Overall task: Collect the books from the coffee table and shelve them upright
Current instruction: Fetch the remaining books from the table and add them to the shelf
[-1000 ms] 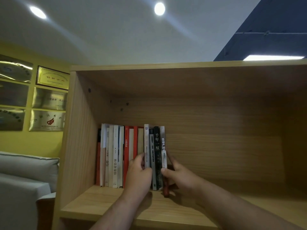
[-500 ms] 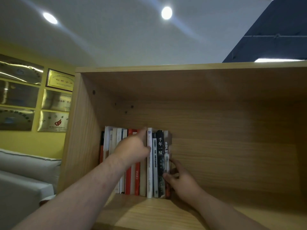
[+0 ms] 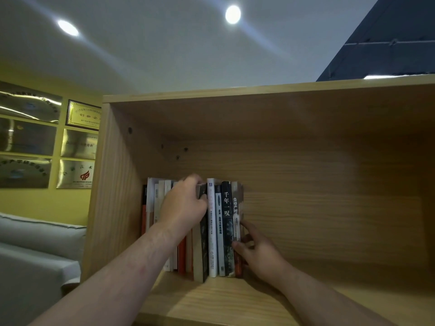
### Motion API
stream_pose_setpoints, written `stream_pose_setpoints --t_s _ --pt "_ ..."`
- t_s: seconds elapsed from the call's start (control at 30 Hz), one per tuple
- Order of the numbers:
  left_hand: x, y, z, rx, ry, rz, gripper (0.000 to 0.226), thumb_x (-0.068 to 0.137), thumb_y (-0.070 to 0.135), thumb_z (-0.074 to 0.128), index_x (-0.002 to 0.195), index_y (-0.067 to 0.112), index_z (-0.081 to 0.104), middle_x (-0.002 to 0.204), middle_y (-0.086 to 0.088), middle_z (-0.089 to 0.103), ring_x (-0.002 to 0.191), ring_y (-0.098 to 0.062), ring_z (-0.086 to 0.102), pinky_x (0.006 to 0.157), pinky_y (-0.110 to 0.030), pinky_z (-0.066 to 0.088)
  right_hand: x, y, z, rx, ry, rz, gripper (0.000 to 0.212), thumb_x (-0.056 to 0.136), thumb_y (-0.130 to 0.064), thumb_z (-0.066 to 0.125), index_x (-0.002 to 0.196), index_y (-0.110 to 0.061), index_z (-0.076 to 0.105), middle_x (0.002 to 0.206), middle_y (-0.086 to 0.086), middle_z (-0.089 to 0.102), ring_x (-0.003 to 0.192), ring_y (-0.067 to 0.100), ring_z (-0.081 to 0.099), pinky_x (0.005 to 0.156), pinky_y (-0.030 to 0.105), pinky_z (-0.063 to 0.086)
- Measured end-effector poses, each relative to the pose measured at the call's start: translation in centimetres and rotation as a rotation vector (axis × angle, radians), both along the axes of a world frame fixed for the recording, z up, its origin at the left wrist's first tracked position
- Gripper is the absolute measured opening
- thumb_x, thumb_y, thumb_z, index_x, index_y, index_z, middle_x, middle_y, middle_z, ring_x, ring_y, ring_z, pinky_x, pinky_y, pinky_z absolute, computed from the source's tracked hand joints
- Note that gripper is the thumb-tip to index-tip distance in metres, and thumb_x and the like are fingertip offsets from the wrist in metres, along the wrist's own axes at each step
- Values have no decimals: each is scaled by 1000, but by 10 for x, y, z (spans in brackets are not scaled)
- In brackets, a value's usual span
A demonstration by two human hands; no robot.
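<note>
A row of upright books (image 3: 220, 234) stands at the left end of the wooden shelf (image 3: 235, 300). My left hand (image 3: 184, 205) reaches over the row's top edge, its fingers curled over a dark-covered book (image 3: 203, 250) that sticks out in front of its neighbours. To its right stand a white spine (image 3: 211, 252), a black spine (image 3: 227, 215) and the grey rightmost book (image 3: 236, 205). My right hand (image 3: 257, 254) holds that end book low down, thumb on the spine and fingers along its right cover. My left forearm hides the lower parts of the red and white books.
The shelf compartment (image 3: 329, 208) to the right of the books is bare wood. Its left side panel (image 3: 110, 196) stands close to the row. A grey sofa (image 3: 35, 250) and framed plaques (image 3: 77, 147) on a yellow wall lie to the left.
My left hand rose from the books' lower spines to their tops and took hold of the dark book, which now juts forward. My right hand stayed at the end book.
</note>
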State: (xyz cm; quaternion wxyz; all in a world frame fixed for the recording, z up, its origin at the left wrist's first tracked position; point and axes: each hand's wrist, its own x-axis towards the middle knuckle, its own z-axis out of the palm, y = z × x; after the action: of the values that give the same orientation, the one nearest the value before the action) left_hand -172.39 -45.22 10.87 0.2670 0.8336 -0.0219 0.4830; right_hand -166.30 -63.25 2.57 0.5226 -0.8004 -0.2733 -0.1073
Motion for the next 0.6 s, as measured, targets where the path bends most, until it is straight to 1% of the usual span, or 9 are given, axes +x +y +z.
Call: stream_pose_setpoints --t_s 0.07,0.17,0.2,0.23,0.3,0.33,0.4,0.5,0.6 --pt "-3 4 -3 -7 -30 3 30 93 22 63 123 23 59 105 10 54 99 -12 55 82 -29 51 1 1 0 -4 -2 0 57 100 -20 62 149 -36 39 105 -12 63 102 11 69 97 44 58" --pt "-10 7 -9 -20 -81 -7 38 93 24 64 130 23 56 110 11 59 102 -10 57 87 -31 54 2 1 -2 2 -6 1 59 99 -19 62 151 -34 38 103 -15 62 102 9 68 99 43 57" --pt "-13 7 -13 -74 -88 -35 40 93 25 66 130 26 54 112 12 61 103 -8 60 86 -31 55 2 1 -2 7 -6 7 58 100 -18 62 150 -34 38 102 -15 62 99 7 68 99 42 57" --pt "-15 5 -20 -165 -81 -82 39 91 26 68 128 28 53 110 14 63 100 -5 62 81 -28 56 1 1 -1 9 -2 9 57 100 -18 61 150 -35 38 101 -15 62 96 5 67 100 42 57" --pt "-18 -1 -39 -390 32 -200 33 88 23 72 114 33 53 102 11 65 91 -2 64 68 -20 52 2 1 -1 14 0 1 58 100 -20 61 150 -37 38 101 -15 63 96 5 67 100 41 57" --pt "-18 -3 -51 -454 109 -247 31 88 21 72 110 34 54 99 8 66 88 -3 65 65 -19 52 2 1 -2 14 -1 -5 58 100 -21 62 150 -37 38 102 -15 63 96 5 67 99 41 57" --pt "-17 -4 -72 -507 169 -298 22 91 19 68 107 32 58 97 6 68 91 -6 67 67 -22 54 2 1 -2 6 -5 -20 60 99 -24 63 152 -37 38 104 -17 62 100 6 67 100 42 57" --pt "-28 6 -79 -577 87 -332 3 96 21 61 96 22 65 94 0 70 93 -17 68 70 -31 55 4 -2 -2 -2 -4 -21 56 100 -26 62 151 -34 40 104 -20 60 100 4 64 102 39 55" --pt "-49 23 -78 -698 -1 -385 17 101 27 52 99 18 66 93 -7 73 89 -25 69 68 -40 54 2 -6 0 19 5 1 52 101 -27 60 149 -34 41 103 -20 63 103 7 65 104 40 53"
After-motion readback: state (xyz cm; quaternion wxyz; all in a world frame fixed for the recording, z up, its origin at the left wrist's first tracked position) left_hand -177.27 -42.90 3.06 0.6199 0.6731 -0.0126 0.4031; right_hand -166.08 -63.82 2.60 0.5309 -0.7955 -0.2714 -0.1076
